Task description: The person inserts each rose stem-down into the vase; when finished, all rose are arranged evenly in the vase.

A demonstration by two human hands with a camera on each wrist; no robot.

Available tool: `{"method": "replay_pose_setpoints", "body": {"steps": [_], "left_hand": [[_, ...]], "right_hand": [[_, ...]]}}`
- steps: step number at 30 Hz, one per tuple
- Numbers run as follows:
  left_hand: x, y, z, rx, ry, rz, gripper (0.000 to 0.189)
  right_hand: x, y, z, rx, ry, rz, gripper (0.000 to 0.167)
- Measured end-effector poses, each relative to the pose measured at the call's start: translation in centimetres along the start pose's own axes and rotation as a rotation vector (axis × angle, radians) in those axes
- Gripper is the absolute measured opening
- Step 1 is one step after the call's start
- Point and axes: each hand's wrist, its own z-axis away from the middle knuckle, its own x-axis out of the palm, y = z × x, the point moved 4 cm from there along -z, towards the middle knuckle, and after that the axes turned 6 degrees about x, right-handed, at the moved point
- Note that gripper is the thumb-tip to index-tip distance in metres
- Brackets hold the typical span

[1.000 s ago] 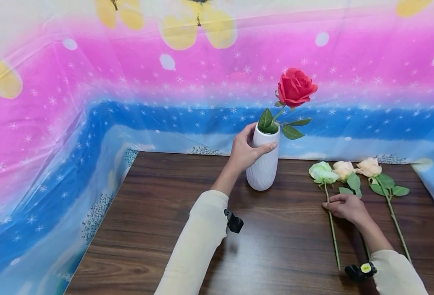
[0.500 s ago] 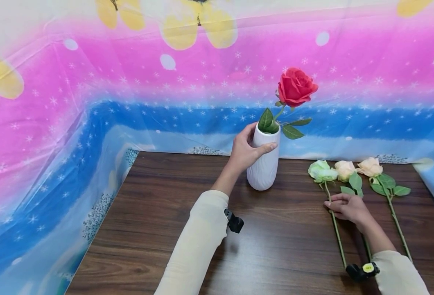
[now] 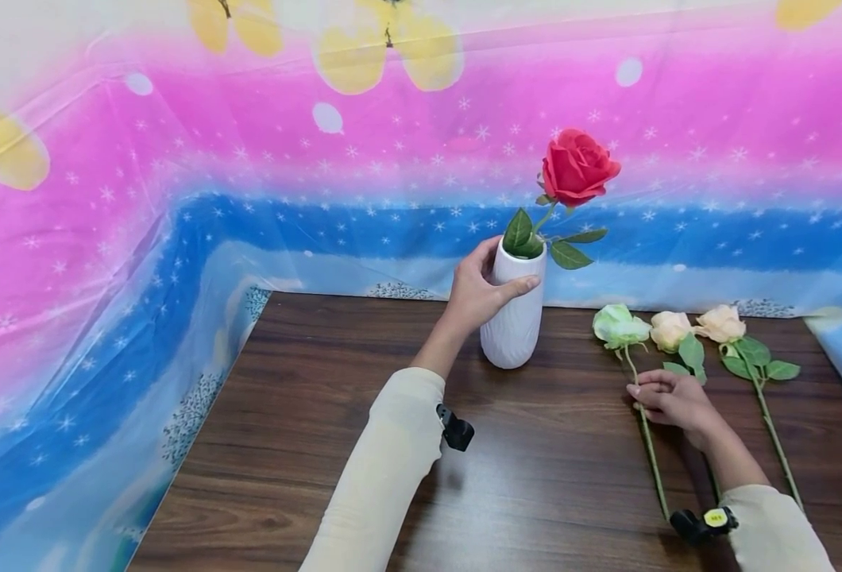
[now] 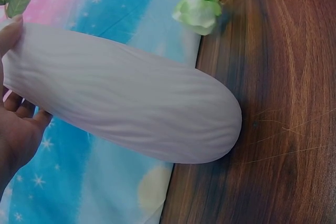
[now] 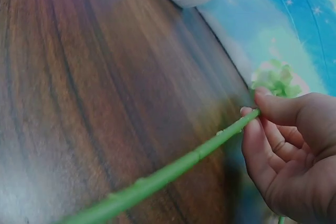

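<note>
My left hand (image 3: 480, 287) grips a white ribbed vase (image 3: 512, 330) near its rim, thumb across the front. In the vase stands a red rose (image 3: 578, 168) with green leaves, leaning right. The left wrist view shows the vase (image 4: 136, 95) large, its rounded base over the wood. My right hand (image 3: 674, 401) pinches the stem of a pale green rose (image 3: 619, 326) between thumb and fingers. In the right wrist view that green stem (image 5: 173, 171) runs from the fingertips toward the lower left, and the bloom (image 5: 275, 80) is blurred behind the hand.
Two peach roses lie right of the green one: a nearer peach rose (image 3: 671, 330), its stem partly behind my right hand and forearm, and another peach rose (image 3: 721, 324) farther right. The dark wooden table (image 3: 307, 413) ends at a colourful cloth backdrop (image 3: 321, 191).
My right hand has shifted slightly right with the green rose's stem; the bloom has tipped left and a little up. The left hand and the vase stay in place.
</note>
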Motion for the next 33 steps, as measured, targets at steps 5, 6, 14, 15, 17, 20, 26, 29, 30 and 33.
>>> {"method": "replay_pose_setpoints", "body": {"steps": [5,6,14,15,17,20,26,29,30,33], "left_hand": [[-0.1,0.0,-0.4,0.009,0.006,0.011,0.072],[-0.1,0.0,-0.4,0.010,0.007,0.014,0.072],[0.0,-0.3,0.0,0.002,0.001,0.014,0.071],[-0.1,-0.3,0.1,0.002,0.005,0.013,0.071],[-0.1,-0.3,0.2,0.003,0.012,0.014,0.071],[-0.1,-0.3,0.1,0.015,0.012,0.021,0.070],[0.0,-0.1,0.0,0.017,0.015,0.029,0.071],[0.0,-0.1,0.0,0.014,0.014,0.024,0.072],[0.0,-0.1,0.1,0.014,0.014,0.023,0.072],[0.1,-0.2,0.1,0.013,0.009,0.018,0.072]], "right_hand": [[0.1,-1.4,0.0,-0.031,-0.015,-0.044,0.033],[0.1,-1.7,0.0,-0.036,-0.021,-0.050,0.032],[0.3,-3.3,0.0,-0.067,-0.045,-0.142,0.012],[0.3,-3.6,0.0,-0.072,-0.049,-0.152,0.010],[0.4,-4.2,0.1,-0.092,-0.060,-0.156,0.007],[0.3,-5.2,0.3,-0.123,-0.071,-0.208,0.009],[-0.1,-7.1,1.0,-0.194,-0.096,-0.320,0.007],[-0.3,-8.0,1.3,-0.221,-0.091,-0.362,0.008],[-0.3,-8.2,1.4,-0.230,-0.089,-0.387,0.008],[-0.4,-9.0,1.5,-0.257,-0.070,-0.427,0.009]]}}
